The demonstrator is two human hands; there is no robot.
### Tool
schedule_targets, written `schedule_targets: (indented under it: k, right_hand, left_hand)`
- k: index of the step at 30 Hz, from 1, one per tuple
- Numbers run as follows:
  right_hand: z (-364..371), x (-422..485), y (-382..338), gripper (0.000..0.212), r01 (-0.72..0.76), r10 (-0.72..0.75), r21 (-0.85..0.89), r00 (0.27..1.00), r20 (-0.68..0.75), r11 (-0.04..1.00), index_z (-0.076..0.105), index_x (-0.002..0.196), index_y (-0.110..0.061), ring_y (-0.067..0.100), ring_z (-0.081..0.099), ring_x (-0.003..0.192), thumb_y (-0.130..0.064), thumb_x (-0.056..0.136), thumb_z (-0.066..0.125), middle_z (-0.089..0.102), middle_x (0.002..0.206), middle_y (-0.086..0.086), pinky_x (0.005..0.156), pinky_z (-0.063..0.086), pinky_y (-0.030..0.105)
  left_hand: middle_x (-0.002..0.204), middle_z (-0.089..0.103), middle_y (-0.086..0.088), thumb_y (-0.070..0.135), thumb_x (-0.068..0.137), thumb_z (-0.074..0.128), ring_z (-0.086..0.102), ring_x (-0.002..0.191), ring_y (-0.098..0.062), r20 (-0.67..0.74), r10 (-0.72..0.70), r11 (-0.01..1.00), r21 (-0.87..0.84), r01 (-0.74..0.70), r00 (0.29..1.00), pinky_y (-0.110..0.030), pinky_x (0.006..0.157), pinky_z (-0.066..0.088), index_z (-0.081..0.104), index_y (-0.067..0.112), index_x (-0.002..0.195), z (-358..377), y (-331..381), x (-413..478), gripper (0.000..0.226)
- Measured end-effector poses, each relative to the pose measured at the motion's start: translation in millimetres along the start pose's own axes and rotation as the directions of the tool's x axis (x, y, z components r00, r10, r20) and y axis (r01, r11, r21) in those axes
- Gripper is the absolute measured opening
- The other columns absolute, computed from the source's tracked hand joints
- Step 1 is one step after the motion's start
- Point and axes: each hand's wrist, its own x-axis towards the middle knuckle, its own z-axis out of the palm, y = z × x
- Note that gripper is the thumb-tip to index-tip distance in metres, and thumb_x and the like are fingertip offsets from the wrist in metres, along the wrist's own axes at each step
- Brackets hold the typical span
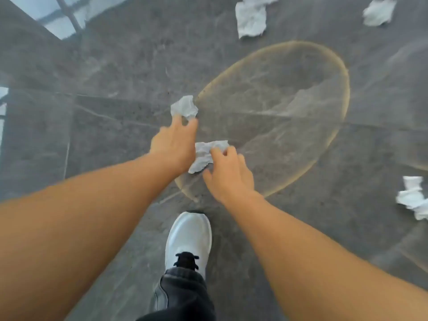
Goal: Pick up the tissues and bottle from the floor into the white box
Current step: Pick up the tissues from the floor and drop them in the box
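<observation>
While both arms are reaching down toward the grey floor (115, 66), each hand is pinching a crumpled tissue.

Left hand (172, 144) is nipping the small tissue (184, 106) between fingertip and thumb at its lower edge, just beside the rim of a faint tan ring stain (342, 66) on the stone. Right hand (228, 172) is gripping the second tissue (205, 154) with curled fingers, the wad lying between the two hands and touching the left one. Three more tissues are lying well apart: a large one (251, 18) at the top, another (378, 12) in the top right corner, and one (413, 196) at the right edge. A white shoe (188, 237) with black laces is standing below the hands, under a dark trouser cuff (183, 288). Neither bottle nor white box is showing.
</observation>
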Motion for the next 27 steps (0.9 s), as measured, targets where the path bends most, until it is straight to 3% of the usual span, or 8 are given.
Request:
schedule_targets:
  k: [2, 4, 6, 8, 12, 16, 23, 27]
  right_hand:
    - [23, 26, -4, 0.040, 0.006, -0.007, -0.070, 1.000, -0.021, 0.998, 0.044, 0.126, -0.033, 0.035, 0.032, 0.121, -0.027, 0.088, 0.055, 0.030, 0.137, 0.007, 0.076, 0.043, 0.041]
    - [40, 43, -9, 0.040, 0.058, -0.072, -0.196, 0.995, -0.065, 0.979, 0.045, 0.123, -0.036, 0.037, 0.027, 0.121, -0.029, 0.086, 0.059, 0.024, 0.142, 0.009, 0.082, 0.041, 0.046]
    - [50, 45, -7, 0.032, 0.122, -0.147, -0.227, 0.984, -0.099, 0.966, 0.053, 0.116, -0.026, 0.035, 0.038, 0.112, -0.024, 0.085, 0.059, 0.040, 0.128, 0.012, 0.072, 0.040, 0.042]
    - [51, 38, 6, 0.018, 0.179, -0.195, -0.163, 0.977, -0.089, 0.970, 0.059, 0.101, -0.012, 0.034, 0.046, 0.103, -0.011, 0.083, 0.058, 0.051, 0.109, 0.012, 0.064, 0.034, 0.038]
    - [25, -3, 61, 0.007, -0.106, 0.130, 0.178, 0.983, -0.128, 0.978, 0.063, 0.088, -0.007, 0.034, 0.051, 0.092, -0.009, 0.083, 0.059, 0.054, 0.099, 0.015, 0.068, 0.040, 0.040]
    - [-20, -70, 137, 0.007, -0.282, 0.339, 0.260, 0.917, -0.211, 0.924, 0.063, 0.084, -0.007, 0.035, 0.053, 0.082, -0.010, 0.084, 0.056, 0.053, 0.092, 0.014, 0.068, 0.043, 0.043]
    - [-84, -193, 250, 0.005, -0.447, 0.668, 0.546, 0.674, -0.315, 0.708, 0.063, 0.077, -0.012, 0.026, 0.052, 0.073, -0.011, 0.081, 0.060, 0.051, 0.081, 0.007, 0.061, 0.033, 0.031]
    - [-96, -298, 316, 0.008, -0.480, 0.833, 0.704, 0.464, -0.302, 0.523, 0.062, 0.078, -0.011, 0.024, 0.050, 0.073, -0.006, 0.080, 0.056, 0.054, 0.086, 0.008, 0.063, 0.036, 0.033]
  left_hand:
    - [0.139, 0.029, -0.016, 0.011, 0.087, 0.053, 0.053, 0.091, -0.045, -0.102, 0.068, 0.997, -0.027, -0.071, 0.992, -0.043, 0.062, 0.038, 0.032, 0.025, 0.136, 8, -10, 28, 0.055]
    - [0.145, 0.022, -0.016, 0.011, 0.086, 0.054, 0.047, 0.098, -0.046, -0.125, 0.126, 0.992, 0.014, -0.125, 0.984, -0.049, 0.073, 0.043, 0.032, 0.026, 0.136, 12, -20, 52, 0.057]
    - [0.137, 0.031, -0.022, 0.010, 0.083, 0.056, 0.045, 0.105, -0.047, -0.084, 0.157, 0.987, 0.054, -0.153, 0.984, -0.051, 0.090, 0.041, 0.043, 0.015, 0.128, 16, -24, 68, 0.047]
    - [0.119, 0.043, -0.024, 0.009, 0.083, 0.055, 0.050, 0.101, -0.047, -0.022, 0.179, 0.984, 0.026, -0.178, 0.984, -0.050, 0.090, 0.044, 0.056, 0.006, 0.108, 15, -19, 72, 0.024]
    - [0.102, 0.053, -0.020, 0.013, 0.085, 0.057, 0.056, 0.097, -0.044, 0.128, 0.251, 0.968, -0.015, -0.251, 0.959, -0.047, 0.087, 0.049, 0.065, 0.009, 0.091, 17, 23, 50, 0.011]
    - [0.098, 0.055, -0.012, 0.012, 0.082, 0.056, 0.058, 0.095, -0.038, 0.183, 0.368, 0.930, -0.073, -0.361, 0.912, -0.039, 0.081, 0.048, 0.063, 0.017, 0.085, 23, 104, 8, 0.009]
    - [0.097, 0.052, -0.005, 0.011, 0.081, 0.050, 0.056, 0.095, -0.034, 0.264, 0.585, 0.804, -0.067, -0.590, 0.767, -0.038, 0.079, 0.047, 0.058, 0.019, 0.088, 29, 287, -90, 0.013]
    - [0.103, 0.057, -0.008, 0.008, 0.075, 0.052, 0.057, 0.098, -0.035, 0.298, 0.668, 0.728, -0.069, -0.683, 0.682, -0.040, 0.082, 0.049, 0.061, 0.019, 0.092, 29, 392, -167, 0.021]
